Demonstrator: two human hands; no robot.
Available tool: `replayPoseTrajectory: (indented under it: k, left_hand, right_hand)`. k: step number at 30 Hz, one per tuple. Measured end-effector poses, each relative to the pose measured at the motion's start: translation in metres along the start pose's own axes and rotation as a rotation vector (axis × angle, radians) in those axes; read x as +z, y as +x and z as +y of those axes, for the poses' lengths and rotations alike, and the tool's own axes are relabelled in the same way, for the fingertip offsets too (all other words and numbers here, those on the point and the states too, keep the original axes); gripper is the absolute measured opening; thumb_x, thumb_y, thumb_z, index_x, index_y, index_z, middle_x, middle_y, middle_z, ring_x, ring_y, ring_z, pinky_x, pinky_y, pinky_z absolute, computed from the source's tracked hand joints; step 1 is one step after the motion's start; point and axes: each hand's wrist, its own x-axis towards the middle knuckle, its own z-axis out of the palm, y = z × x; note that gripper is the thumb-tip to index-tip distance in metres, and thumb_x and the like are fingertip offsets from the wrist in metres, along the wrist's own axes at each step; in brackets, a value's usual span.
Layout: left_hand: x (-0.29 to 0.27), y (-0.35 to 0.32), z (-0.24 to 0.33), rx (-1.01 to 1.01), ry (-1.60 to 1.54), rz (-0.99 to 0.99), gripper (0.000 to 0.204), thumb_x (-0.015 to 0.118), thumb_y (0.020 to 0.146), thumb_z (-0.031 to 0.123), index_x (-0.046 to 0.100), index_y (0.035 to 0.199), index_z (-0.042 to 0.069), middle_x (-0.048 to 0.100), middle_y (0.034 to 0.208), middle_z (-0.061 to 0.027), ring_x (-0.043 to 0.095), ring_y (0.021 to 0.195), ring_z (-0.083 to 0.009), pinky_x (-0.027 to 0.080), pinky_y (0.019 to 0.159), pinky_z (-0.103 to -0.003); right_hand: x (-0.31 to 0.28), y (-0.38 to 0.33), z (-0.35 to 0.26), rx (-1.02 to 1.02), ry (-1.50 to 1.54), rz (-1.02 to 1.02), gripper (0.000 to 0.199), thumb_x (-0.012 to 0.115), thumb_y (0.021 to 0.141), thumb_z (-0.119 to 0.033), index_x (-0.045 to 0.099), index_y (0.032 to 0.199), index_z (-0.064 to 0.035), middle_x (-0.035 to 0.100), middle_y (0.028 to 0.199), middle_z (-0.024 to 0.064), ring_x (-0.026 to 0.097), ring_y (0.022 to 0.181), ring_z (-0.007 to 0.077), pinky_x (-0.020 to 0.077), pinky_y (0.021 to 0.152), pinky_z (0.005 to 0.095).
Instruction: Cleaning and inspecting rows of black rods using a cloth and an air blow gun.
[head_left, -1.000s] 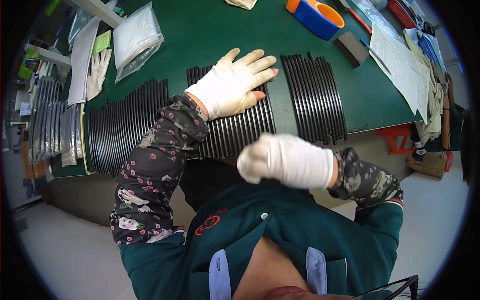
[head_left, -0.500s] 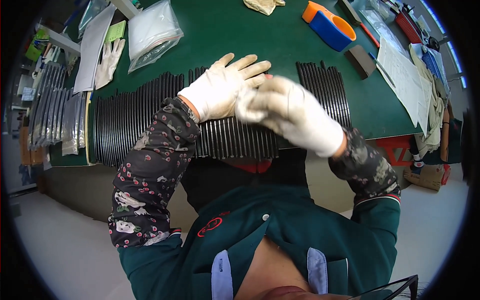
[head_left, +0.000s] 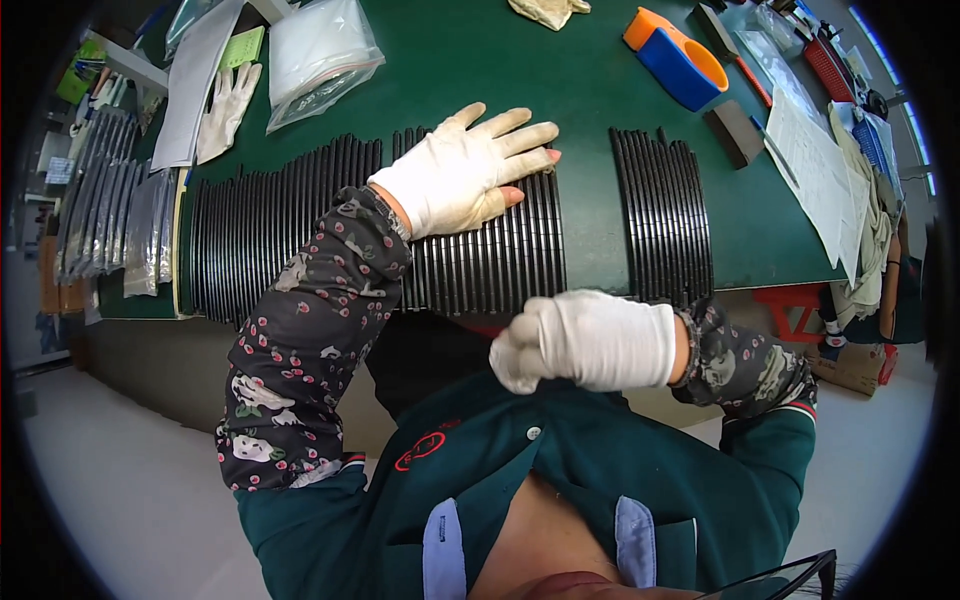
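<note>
My left hand [head_left: 460, 172], in a white glove with the thumb tip and one fingertip bare, lies flat with fingers spread on the middle group of black rods [head_left: 490, 265]. The rods lie side by side on the table, pointing away from me. Closer to my body, just off the table's front edge, my right hand [head_left: 590, 342] is closed, also gloved in white. A pale lump shows at its curled fingers; whether it is cloth or glove I cannot tell. More black rods [head_left: 270, 235] lie left of my left hand, and a smaller group [head_left: 665, 215] sits to the right across a gap.
On the green table [head_left: 470, 60] are a plastic bag of white material [head_left: 322, 55], a spare glove [head_left: 228, 112] and papers [head_left: 195, 90] at left. An orange and blue tape-ring-shaped object [head_left: 680, 62], a dark block [head_left: 735, 135] and paper sheets [head_left: 815, 180] are at right.
My right hand has drawn back from the rods beside my left hand toward my body, past the table's front edge. My left hand stays flat on the rods; the view has shifted slightly.
</note>
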Motion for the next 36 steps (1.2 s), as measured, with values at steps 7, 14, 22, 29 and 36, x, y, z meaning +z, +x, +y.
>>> replayPoseTrajectory:
  k: [7,14,22,29,36]
  left_hand:
    - [-0.002,0.003,0.001,0.01,-0.025,-0.003,0.06,0.06,0.083,0.02,0.041,0.139,0.014,0.036,0.148,-0.0079,0.035,0.136,-0.0292,0.029,0.11,-0.05]
    - [-0.011,0.001,-0.004,0.024,-0.02,-0.092,0.057,0.052,0.089,0.034,0.04,0.139,0.01,0.034,0.148,-0.012,0.033,0.136,-0.0338,0.027,0.11,-0.052]
    - [-0.031,0.109,0.037,0.232,-0.107,0.087,0.053,0.06,0.087,0.027,0.045,0.134,0.008,0.036,0.146,-0.0148,0.034,0.136,-0.0339,0.032,0.108,-0.051]
    - [0.036,0.156,0.069,0.269,-0.118,0.026,0.054,0.056,0.089,0.032,0.041,0.138,0.012,0.035,0.146,-0.0113,0.028,0.138,-0.0327,0.027,0.11,-0.056]
    - [0.005,0.102,0.039,0.295,-0.039,-0.115,0.061,0.059,0.084,0.032,0.041,0.139,0.014,0.033,0.149,-0.0101,0.031,0.138,-0.0305,0.024,0.11,-0.055]
  right_hand:
    - [-0.005,-0.007,0.037,0.074,-0.214,0.497,0.031,0.061,0.066,0.011,0.057,0.092,-0.0044,0.057,0.083,0.0099,0.059,0.076,0.0293,0.0491,0.063,0.0346]
    - [-0.026,-0.057,-0.009,0.211,-0.119,0.682,0.027,0.07,0.072,0.001,0.061,0.096,-0.0087,0.057,0.089,0.0099,0.058,0.079,0.0301,0.0492,0.067,0.0373]
    - [-0.04,-0.145,-0.032,0.551,0.024,1.34,0.029,0.052,0.076,0.014,0.06,0.1,0.0006,0.058,0.1,0.0068,0.059,0.088,0.0148,0.0452,0.083,0.0239]
    - [-0.039,-0.148,-0.019,0.565,-0.145,1.19,0.028,0.056,0.076,0.009,0.061,0.1,-0.0023,0.058,0.098,0.0097,0.059,0.088,0.0206,0.0461,0.082,0.0275]
    - [-0.039,-0.156,-0.003,0.537,-0.089,1.173,0.029,0.053,0.076,0.01,0.061,0.101,-0.0021,0.058,0.096,0.0096,0.06,0.087,0.0212,0.047,0.08,0.0274]
